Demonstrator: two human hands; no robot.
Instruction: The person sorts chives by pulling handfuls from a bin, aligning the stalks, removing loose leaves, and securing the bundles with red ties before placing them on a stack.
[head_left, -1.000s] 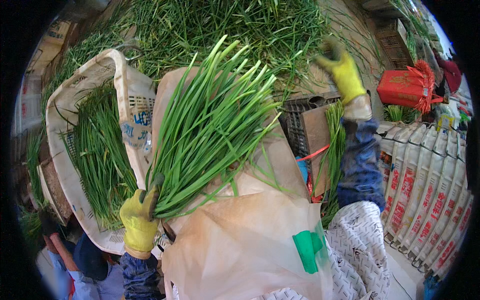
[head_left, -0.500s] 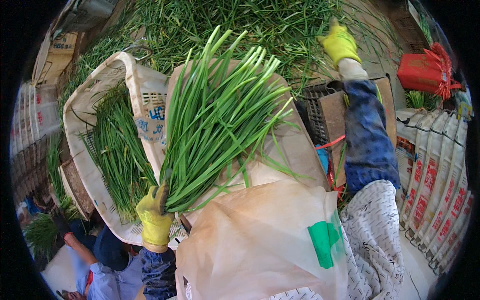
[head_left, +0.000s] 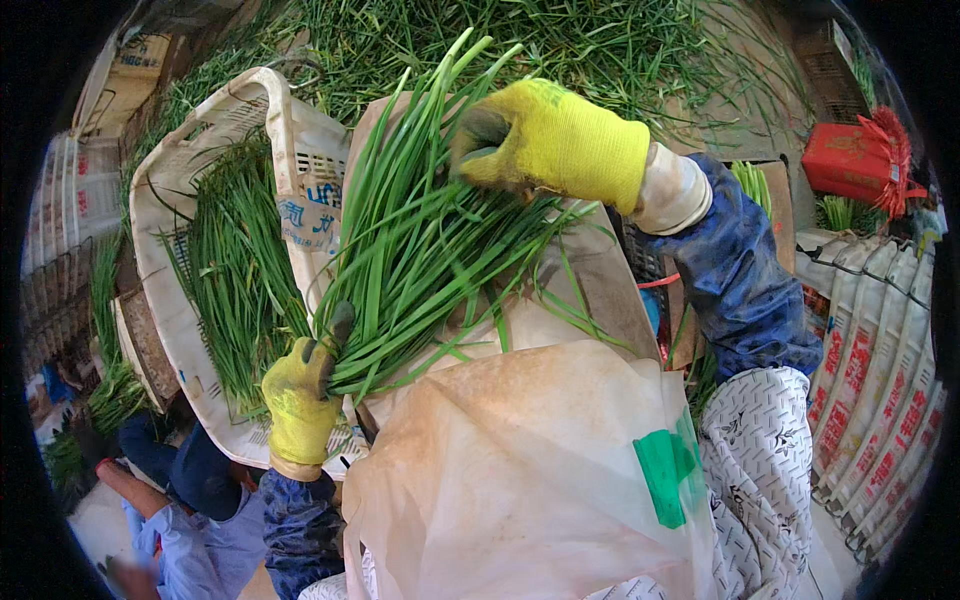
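Note:
A loose bunch of garlic chives [head_left: 420, 250] lies fanned over a cardboard-covered board in front of me, pale stem ends pointing away. My left hand [head_left: 302, 395], in a yellow glove with dark fingertips, is closed around the leaf ends at the near left. Over the far part of the bunch, my gloved right hand [head_left: 550, 145] has its fingers curled in among the stems; its fingertips are partly hidden. Left of the bunch, a white plastic crate [head_left: 160, 260] holds more chives [head_left: 235, 280].
Loose chives [head_left: 520, 60] cover the surface beyond the board. A translucent plastic sheet [head_left: 520, 450] with green tape lies across my lap. At right are a red container [head_left: 850, 165] and stacked white crates [head_left: 870, 360]. Another person [head_left: 200, 530] sits at lower left.
My right hand has come back from the loose chives at the far right to the stem ends of the bunch, fingers now curled. My left hand keeps its hold, slightly lower.

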